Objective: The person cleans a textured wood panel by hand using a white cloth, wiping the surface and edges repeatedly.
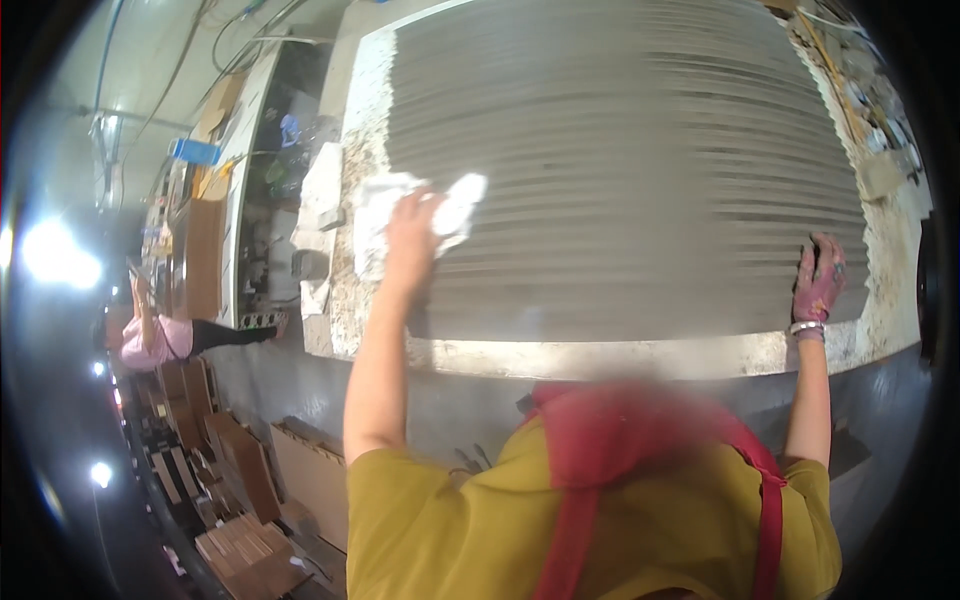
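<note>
- one white cloth [378, 215] lies at the left edge of the grey ribbed panel [610, 190]
- left hand [411, 238]: fingers grasping the cloth
- right hand [819, 285]: fingers released, resting at the panel's near right corner

A crumpled white cloth [463, 204] overlaps a striped grey panel [620, 190] at left.

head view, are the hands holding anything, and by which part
The left hand grasps or presses the white cloth around its middle; which, I cannot tell. The right hand holds nothing visible.
</note>
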Demonstrator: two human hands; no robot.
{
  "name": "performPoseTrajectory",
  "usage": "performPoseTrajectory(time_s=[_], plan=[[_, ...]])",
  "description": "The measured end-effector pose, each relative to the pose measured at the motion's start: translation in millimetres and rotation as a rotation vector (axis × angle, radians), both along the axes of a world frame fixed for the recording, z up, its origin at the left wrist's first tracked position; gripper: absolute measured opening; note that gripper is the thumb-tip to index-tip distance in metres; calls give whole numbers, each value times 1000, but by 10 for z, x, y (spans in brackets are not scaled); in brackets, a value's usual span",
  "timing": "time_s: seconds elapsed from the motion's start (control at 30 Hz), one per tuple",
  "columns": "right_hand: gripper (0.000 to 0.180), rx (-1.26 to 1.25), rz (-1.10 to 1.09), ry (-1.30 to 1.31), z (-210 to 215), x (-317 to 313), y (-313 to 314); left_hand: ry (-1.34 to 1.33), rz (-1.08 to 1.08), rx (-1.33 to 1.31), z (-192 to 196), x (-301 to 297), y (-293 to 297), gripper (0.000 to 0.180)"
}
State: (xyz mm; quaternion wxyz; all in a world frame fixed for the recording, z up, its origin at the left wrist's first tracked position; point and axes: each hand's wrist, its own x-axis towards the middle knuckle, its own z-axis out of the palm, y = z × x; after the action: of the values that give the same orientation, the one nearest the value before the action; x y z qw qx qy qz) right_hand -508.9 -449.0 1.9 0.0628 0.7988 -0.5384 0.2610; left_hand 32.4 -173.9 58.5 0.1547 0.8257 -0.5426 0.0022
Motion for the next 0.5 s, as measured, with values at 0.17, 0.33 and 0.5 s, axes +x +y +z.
performPoseTrajectory(time_s=[0.17, 0.33, 0.5], plan=[[30, 52, 6, 14, 82, 18, 0, 123, 403, -379, 239, 513, 56, 38], [46, 73, 0, 65, 202, 396, 254, 608, 61, -759, 615, -945, -651, 54], [52, 666, 859, -848, 863, 2171, 1220, 545, -510, -333, 220, -2019, -648, 69]])
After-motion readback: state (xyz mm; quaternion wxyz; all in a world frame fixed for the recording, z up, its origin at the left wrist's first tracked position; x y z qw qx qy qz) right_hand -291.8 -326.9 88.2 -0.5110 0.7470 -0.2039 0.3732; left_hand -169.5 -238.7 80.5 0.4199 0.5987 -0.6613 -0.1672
